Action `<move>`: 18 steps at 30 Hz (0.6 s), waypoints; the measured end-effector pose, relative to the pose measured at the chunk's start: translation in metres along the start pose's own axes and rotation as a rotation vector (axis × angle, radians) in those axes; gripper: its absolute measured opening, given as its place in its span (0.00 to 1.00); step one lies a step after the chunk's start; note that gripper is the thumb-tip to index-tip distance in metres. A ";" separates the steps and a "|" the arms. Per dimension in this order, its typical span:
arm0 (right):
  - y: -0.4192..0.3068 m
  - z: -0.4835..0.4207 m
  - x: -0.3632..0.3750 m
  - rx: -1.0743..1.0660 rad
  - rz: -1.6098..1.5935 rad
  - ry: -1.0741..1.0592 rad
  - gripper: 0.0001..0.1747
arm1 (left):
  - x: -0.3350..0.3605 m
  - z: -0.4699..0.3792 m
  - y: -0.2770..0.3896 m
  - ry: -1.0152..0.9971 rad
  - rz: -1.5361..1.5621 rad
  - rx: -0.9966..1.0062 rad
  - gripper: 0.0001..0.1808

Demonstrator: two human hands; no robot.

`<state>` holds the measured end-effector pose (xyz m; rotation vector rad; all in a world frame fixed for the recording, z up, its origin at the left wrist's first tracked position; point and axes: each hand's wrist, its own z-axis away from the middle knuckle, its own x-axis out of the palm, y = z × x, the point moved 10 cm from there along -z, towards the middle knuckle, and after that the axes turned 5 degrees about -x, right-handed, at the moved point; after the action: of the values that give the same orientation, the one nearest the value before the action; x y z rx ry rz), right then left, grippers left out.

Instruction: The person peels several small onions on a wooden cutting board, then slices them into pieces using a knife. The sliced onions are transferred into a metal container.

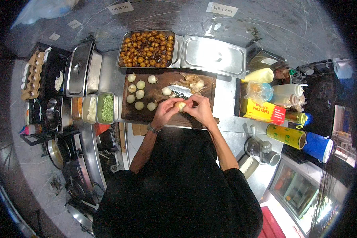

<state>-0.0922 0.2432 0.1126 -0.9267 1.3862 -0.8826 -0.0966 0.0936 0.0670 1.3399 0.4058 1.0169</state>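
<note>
Between the fingertips of both hands I hold a small onion (180, 105) over the front of a dark wooden cutting board (163, 117). My left hand (164, 112), with a watch at the wrist, grips it from the left; my right hand (201, 109) pinches its right side. Several peeled onions (139, 94) lie spread on the board's left half. Just beyond my hands are another onion (166, 91) and a shiny blade-like metal piece (181, 91), partly hidden by my right hand. A heap of papery onion skins (191, 81) sits at the far right of the board.
Behind the board stand a steel pan of small glazed potatoes (147, 49) and a lidded steel pan (213, 56). Containers of chopped green vegetable (107, 107) and pale pieces (91, 109) are at left. A wax paper box (263, 110) and squeeze bottles (288, 89) stand at right.
</note>
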 end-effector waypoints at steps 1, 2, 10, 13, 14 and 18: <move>0.003 0.001 0.001 0.002 -0.009 -0.003 0.14 | 0.000 0.000 -0.002 -0.002 -0.010 -0.017 0.21; 0.006 0.001 0.003 0.006 -0.024 -0.008 0.13 | -0.001 0.000 -0.003 -0.004 -0.020 -0.034 0.20; 0.058 0.009 0.027 0.157 -0.198 -0.082 0.10 | -0.009 -0.001 -0.028 -0.054 -0.045 -0.076 0.19; 0.074 0.008 0.033 0.170 -0.316 -0.106 0.10 | -0.007 -0.007 -0.024 -0.056 -0.012 -0.070 0.21; 0.079 0.010 0.035 0.184 -0.399 -0.097 0.11 | -0.002 -0.008 -0.020 -0.040 0.014 -0.049 0.22; 0.074 0.016 0.047 0.221 -0.659 -0.224 0.19 | -0.019 -0.010 -0.030 0.049 0.000 -0.003 0.29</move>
<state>-0.0781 0.2298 0.0255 -1.2891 0.7673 -1.3430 -0.1033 0.0874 0.0318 1.3146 0.4416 1.0514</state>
